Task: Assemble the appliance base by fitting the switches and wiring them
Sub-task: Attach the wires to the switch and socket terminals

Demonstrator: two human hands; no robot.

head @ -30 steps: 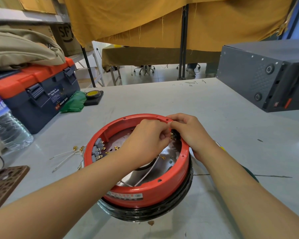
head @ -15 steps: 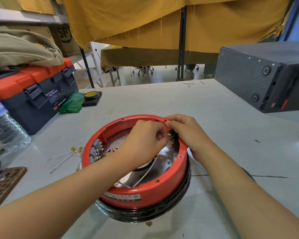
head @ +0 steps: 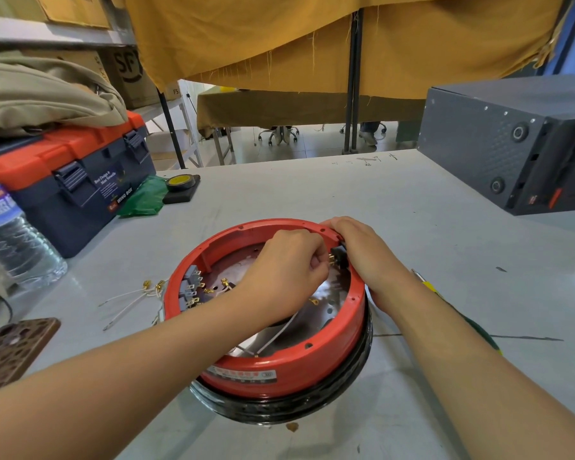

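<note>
On a smooth grey worktable [head: 412, 227] sits a round glossy red plastic appliance base [head: 279, 366]. At its far-right rim, the right hand [head: 362, 257] grips a small black switch [head: 340, 257]; the left hand [head: 286, 273] pinches at its brass terminals.

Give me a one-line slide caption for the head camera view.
Both hands work at a black switch on the red appliance base rim: left hand at its brass terminals, right hand steadying it.

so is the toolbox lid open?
No, the orange lid of the toolbox sits shut with both latches down, and a beige cloth lies on top of it.
</note>
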